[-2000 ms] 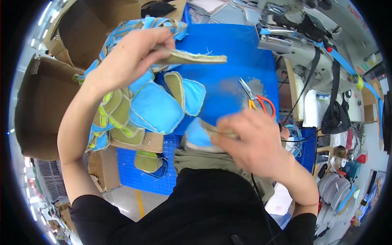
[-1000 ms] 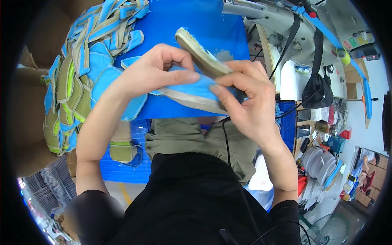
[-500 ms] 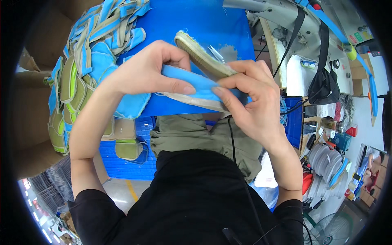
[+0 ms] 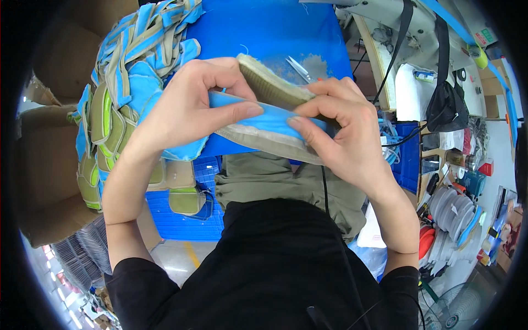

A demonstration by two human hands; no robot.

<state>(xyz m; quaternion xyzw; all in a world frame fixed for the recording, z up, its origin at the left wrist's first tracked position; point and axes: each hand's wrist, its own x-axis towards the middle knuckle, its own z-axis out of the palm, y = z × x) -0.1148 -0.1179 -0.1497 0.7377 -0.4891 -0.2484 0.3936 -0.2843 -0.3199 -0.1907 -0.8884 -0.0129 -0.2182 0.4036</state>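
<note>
Just above the near edge of a blue work surface [image 4: 236,33], both my hands hold a padded fabric strap [image 4: 272,118], blue on one face and khaki with stitched edges on the other. My left hand [image 4: 190,104] pinches its left part, thumb lying on the blue face. At the right, my right hand [image 4: 349,129] grips it between thumb and fingers. The khaki part [image 4: 269,82] curves up behind the blue face, with frayed threads at its tip. Beyond it lie small metal snips [image 4: 298,67], partly hidden by the strap.
Blue and khaki fabric pieces [image 4: 137,60] are heaped at the left beside a cardboard box [image 4: 52,165]. A sewing machine [image 4: 379,14] stands at the far right, near a hanging black bag [image 4: 444,107]. White reels [image 4: 451,212] are at the right.
The strap's khaki end has dipped slightly, and more of its lower khaki edge shows. Both hands keep their grip. The whole view has shifted a little.
</note>
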